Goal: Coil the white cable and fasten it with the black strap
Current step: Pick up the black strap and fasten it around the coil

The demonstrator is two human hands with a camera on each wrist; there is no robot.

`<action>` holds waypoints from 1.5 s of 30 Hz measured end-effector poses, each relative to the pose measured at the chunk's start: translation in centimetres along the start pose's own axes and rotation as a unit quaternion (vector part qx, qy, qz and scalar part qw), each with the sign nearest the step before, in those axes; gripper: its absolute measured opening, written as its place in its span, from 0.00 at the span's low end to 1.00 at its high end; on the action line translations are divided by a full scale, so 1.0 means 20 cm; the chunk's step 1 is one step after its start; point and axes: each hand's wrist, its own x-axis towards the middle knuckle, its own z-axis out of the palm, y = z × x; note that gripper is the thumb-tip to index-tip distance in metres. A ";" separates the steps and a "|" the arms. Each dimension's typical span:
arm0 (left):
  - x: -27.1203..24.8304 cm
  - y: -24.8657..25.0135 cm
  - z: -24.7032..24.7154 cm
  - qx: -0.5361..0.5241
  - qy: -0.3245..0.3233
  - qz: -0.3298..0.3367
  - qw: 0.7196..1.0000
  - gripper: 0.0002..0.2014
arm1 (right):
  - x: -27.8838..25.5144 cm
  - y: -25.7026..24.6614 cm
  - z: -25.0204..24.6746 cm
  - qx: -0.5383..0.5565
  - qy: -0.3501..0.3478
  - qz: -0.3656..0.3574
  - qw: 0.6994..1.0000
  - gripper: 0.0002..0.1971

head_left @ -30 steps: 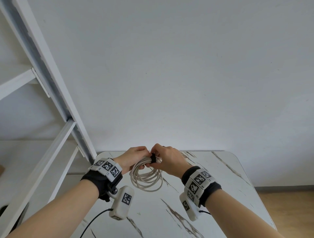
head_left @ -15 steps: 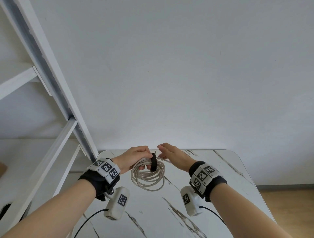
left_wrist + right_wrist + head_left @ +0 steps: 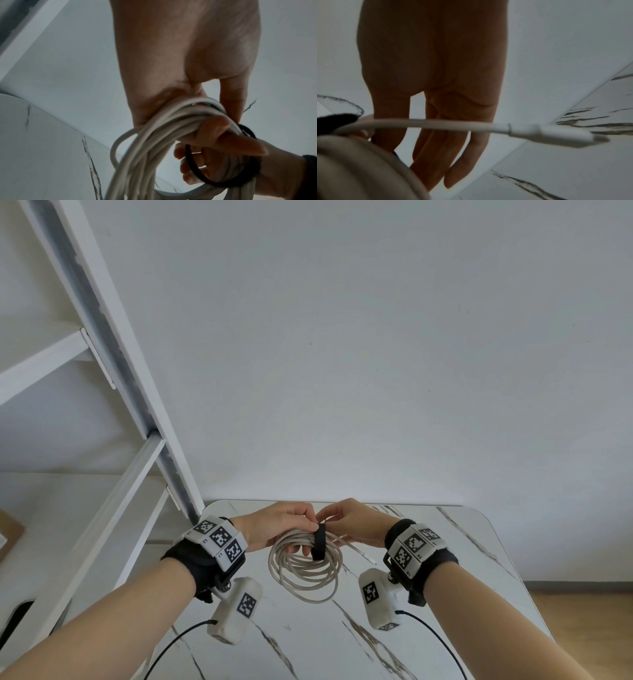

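From the head view we see the left hand [image 3: 274, 525] with its fingers curled round the top of the white cable [image 3: 305, 571], whose coil hangs down from that hand above the table [image 3: 445, 577]. The black strap [image 3: 319, 546] is looped round the gathered turns just beside the left fingers, and the right hand [image 3: 349, 523] meets it from the other side, thumb and forefinger pinching at the strap's upper end. One loose cable end pokes out to the right under the right wrist. The coil hangs over the middle of the table, back toward the far edge and the wall, with bare top on either side; a white shelf frame [image 3: 113, 378] stands close off the left corner. From the left wrist we see the left hand [image 3: 180, 67] from below, fingers wrapped about the bundled cable [image 3: 154, 142], a fingertip pressing across the turns; the strap [image 3: 240, 169] forms a dark ring round the bundle, with the other hand's fingers behind it. The lower turns run out of the picture. From the right wrist the view is dim: the right hand [image 3: 436, 81] shows its three lower fingers hanging nearly straight, while the thumb and forefinger are hidden behind the cable [image 3: 436, 124], whose plug end crosses the picture. A blurred dark patch at the left edge may be the strap; we cannot tell.
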 end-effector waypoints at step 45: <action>0.13 0.02 -0.10 -0.051 0.295 0.035 0.954 0.10 | -0.03 -0.13 0.13 -0.212 0.168 -0.199 0.942 0.04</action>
